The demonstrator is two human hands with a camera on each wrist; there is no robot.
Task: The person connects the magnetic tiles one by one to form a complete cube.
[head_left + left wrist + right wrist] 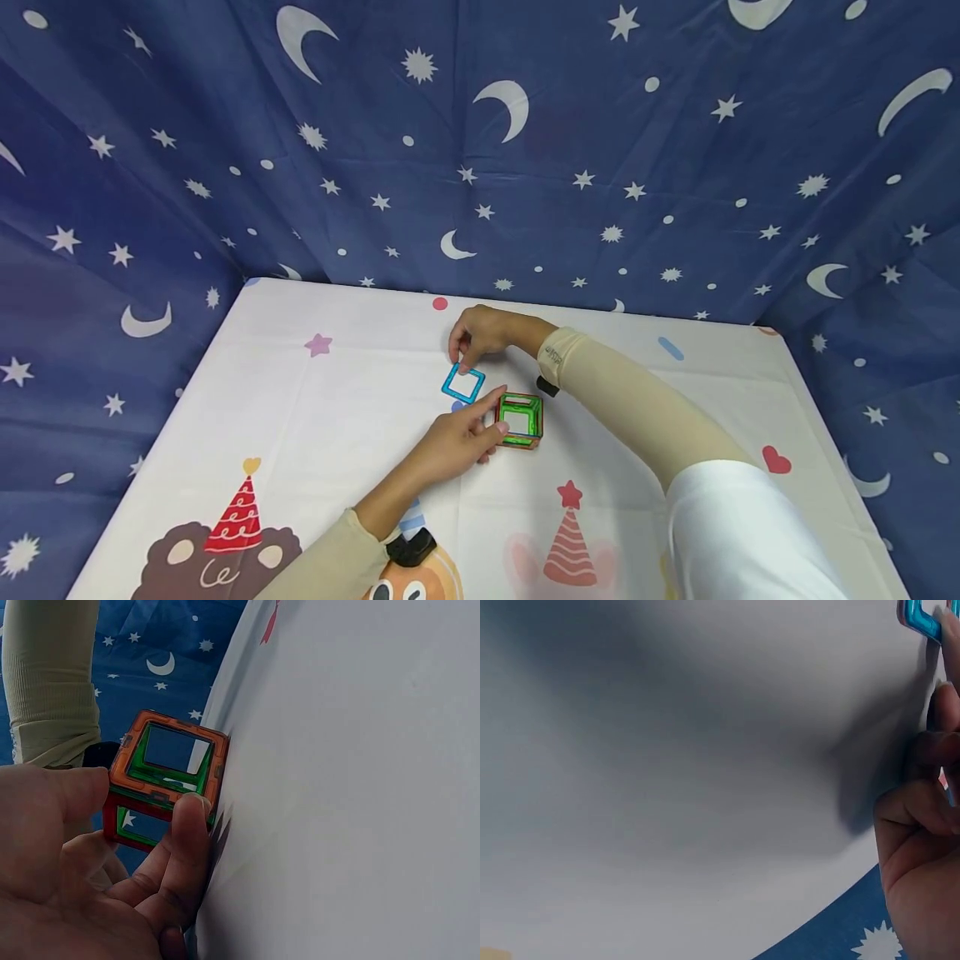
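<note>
Head view shows a small block of see-through square frames (519, 408), green, red and orange, near the middle of a white printed cloth (360, 417). The left hand (461, 442) reaches in from the near left and holds the block's left side, thumb and forefinger slightly parted around it; the left wrist view shows fingers on its orange frame. A blue square frame (458, 397) is just left of the block and a little farther away, apart from it. The right hand (483, 331), on the far side, pinches this frame's far edge between thumb and fingers, which are nearly together; I cannot tell whether the frame touches the cloth. In the right wrist view only its corner shows. Beyond the cloth's far edge hangs a blue curtain (555, 225) with white moons and stars.
</note>
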